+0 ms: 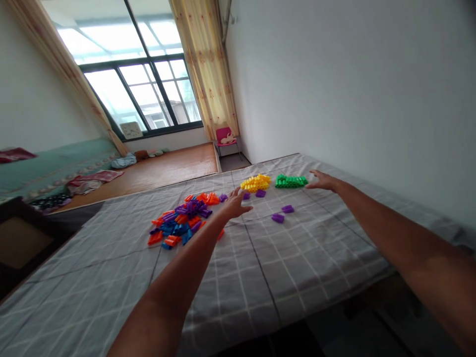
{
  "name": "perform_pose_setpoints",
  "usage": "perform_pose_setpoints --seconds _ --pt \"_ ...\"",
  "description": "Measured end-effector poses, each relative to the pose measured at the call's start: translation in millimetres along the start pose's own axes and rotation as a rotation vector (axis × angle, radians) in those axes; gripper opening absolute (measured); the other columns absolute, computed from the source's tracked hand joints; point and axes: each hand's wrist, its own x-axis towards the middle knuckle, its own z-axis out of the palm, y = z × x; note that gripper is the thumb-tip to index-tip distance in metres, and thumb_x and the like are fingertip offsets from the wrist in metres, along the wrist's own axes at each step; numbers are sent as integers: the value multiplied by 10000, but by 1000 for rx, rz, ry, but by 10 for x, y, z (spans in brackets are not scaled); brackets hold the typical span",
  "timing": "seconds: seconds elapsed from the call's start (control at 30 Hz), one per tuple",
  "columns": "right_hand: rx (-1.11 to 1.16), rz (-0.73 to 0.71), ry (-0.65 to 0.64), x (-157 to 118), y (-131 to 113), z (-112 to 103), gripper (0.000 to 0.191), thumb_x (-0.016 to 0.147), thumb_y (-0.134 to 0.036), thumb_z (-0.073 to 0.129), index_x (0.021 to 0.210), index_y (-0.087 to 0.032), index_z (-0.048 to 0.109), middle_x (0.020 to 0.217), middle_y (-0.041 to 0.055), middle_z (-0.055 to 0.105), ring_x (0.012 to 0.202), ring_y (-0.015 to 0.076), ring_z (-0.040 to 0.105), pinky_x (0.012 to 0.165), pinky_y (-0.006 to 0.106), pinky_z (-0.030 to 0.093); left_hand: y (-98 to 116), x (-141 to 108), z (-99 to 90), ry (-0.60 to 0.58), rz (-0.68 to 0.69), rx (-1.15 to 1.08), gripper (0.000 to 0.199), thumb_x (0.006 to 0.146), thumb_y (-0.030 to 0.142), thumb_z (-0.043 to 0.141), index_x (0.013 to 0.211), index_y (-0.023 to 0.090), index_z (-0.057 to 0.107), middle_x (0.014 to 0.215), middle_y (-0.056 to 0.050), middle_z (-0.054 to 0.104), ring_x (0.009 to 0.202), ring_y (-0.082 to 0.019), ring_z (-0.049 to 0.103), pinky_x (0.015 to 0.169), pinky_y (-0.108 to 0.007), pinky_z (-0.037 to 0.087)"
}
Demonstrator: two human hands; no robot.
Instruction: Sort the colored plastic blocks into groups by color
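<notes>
My left hand reaches over the cloth with thumb and fingers apart, next to a purple plastic piece and just in front of the yellow pile. Nothing shows in its grasp. On the far right, my right hand is also open, its fingertips beside the right end of a row of green plastic pieces. Two purple pieces lie apart on the cloth between my arms. Left of my left forearm sits a mixed heap of orange, blue and purple tube-like pieces, partly hidden by that arm.
A grey checked cloth covers the surface under the pieces. A white wall runs along the right. Beyond are a wooden platform, a pink chair with a soft toy, and a window with curtains. A dark piece of furniture stands left.
</notes>
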Motion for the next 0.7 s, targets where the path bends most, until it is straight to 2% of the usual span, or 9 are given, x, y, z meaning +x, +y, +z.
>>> perform_pose_setpoints --seconds 0.1,0.17,0.27,0.33,0.43,0.53,0.6,0.7 --pt "-189 -99 -120 244 67 39 1209 561 -581 776 1544 -168 206 1550 201 304 1391 386 344 1118 512 310 -128 298 22 -22 -36 -23 916 645 568 749 1421 256 374 1582 -187 217 1449 -387 207 1112 -555 275" --pt "-239 -138 -186 421 53 63 1259 528 -591 784 1549 -156 190 1563 199 273 1410 381 310 1135 500 290 -221 495 -12 -64 -62 -32 982 605 590 764 1429 240 363 1587 -204 194 1450 -396 198 1118 -544 269" --pt "-248 -188 -292 640 -8 100 1301 475 -598 801 1547 -160 209 1555 193 297 1398 373 337 1125 476 322 -335 793 -86 -120 -97 -40 1021 591 618 751 1444 226 350 1588 -203 198 1454 -383 193 1126 -521 268" --pt "-262 -205 -352 731 -77 127 1287 462 -601 805 1541 -184 242 1540 179 338 1376 374 375 1109 479 347 -374 992 -111 -152 -67 -51 1009 598 628 737 1441 222 360 1576 -192 246 1445 -363 236 1126 -500 282" --pt "-299 -228 -412 789 -231 167 1274 447 -612 808 1533 -202 282 1535 148 361 1368 362 392 1116 447 349 -349 1271 -81 -206 25 -60 1017 594 630 736 1450 234 356 1552 -164 322 1416 -343 314 1117 -472 309" --pt "-338 -259 -434 792 -429 215 1250 431 -612 816 1516 -224 331 1512 118 407 1373 360 385 1154 434 290 -236 1485 -4 -268 84 -63 1056 561 605 765 1466 257 347 1519 -127 396 1379 -338 375 1104 -452 335" --pt "-347 -278 -431 778 -563 262 1210 444 -594 821 1505 -245 356 1484 107 448 1376 368 375 1171 457 246 -154 1563 38 -303 130 -85 1082 528 568 791 1469 265 352 1485 -109 448 1338 -335 431 1083 -438 367" --pt "-285 -347 -423 735 -757 370 1170 480 -546 828 1506 -257 345 1489 98 443 1383 351 365 1161 443 266 -102 1560 49 -328 193 -126 1082 489 509 818 1452 261 393 1433 -100 505 1284 -337 487 1058 -426 399"
